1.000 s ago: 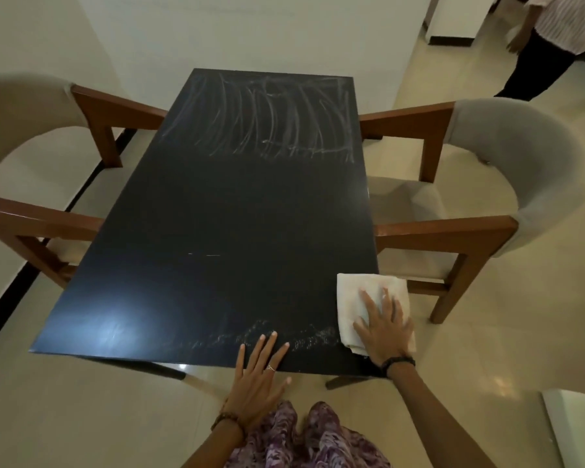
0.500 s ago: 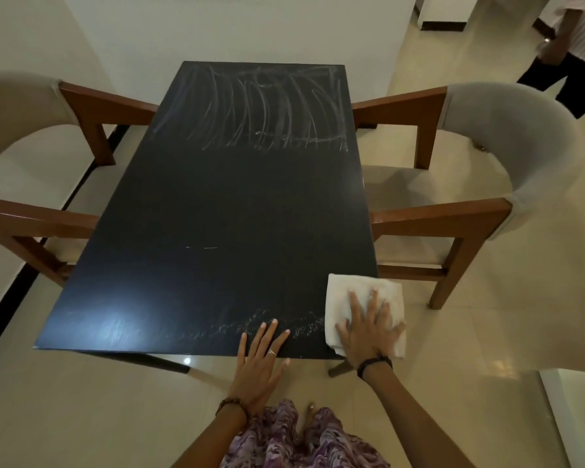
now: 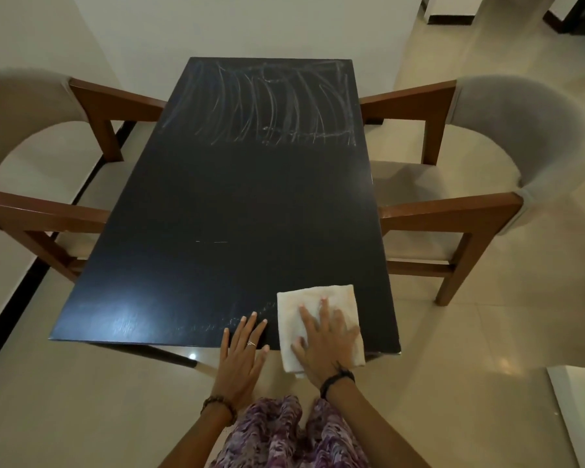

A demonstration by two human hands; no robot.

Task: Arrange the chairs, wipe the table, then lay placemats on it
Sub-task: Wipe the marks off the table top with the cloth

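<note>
From the head view, the right hand [image 3: 325, 346] is pressing flat, with its fingers [image 3: 324, 307] spread and straight, on a folded white cloth [image 3: 313, 300] lying at the near right corner of the black desk [image 3: 237, 204]. The left hand [image 3: 242, 354] is resting just beside the cloth with fingers released on the desk's near edge. A chair [image 3: 487, 153] is sitting on each side, and faint streaks, maybe wet marks, are showing at the far end.
</note>
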